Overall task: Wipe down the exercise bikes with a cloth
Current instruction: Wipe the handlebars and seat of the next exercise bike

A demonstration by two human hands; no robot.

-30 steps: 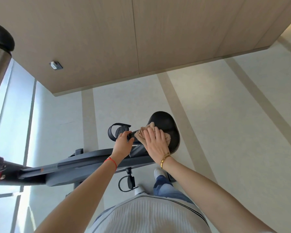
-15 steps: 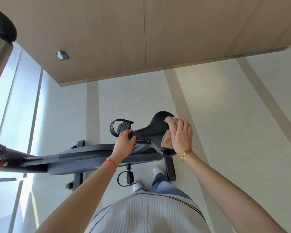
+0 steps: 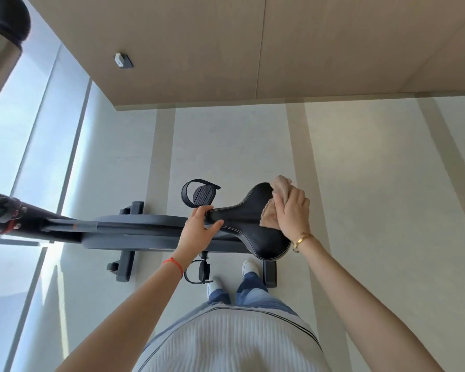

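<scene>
A dark grey exercise bike [image 3: 134,230] stands on the pale floor below me, its black saddle [image 3: 249,218] pointing left. My left hand [image 3: 199,229] grips the narrow nose of the saddle. My right hand [image 3: 291,210] presses a beige cloth [image 3: 273,210] against the wide rear of the saddle, at its far right side. Part of the cloth sticks out above my fingers. A black pedal with a strap [image 3: 199,196] shows beyond the saddle, and another pedal [image 3: 199,271] hangs on my side.
A wood-panelled wall [image 3: 253,49] rises behind the bike. Tall windows [image 3: 24,157] fill the left side. A metal cylinder with a black top [image 3: 0,41] stands at the upper left. My feet [image 3: 234,275] are close to the bike's rear base bar [image 3: 270,273].
My right hand has slid the cloth from the saddle's middle out to its wide rear end on the right. My left hand has kept its hold on the saddle nose.
</scene>
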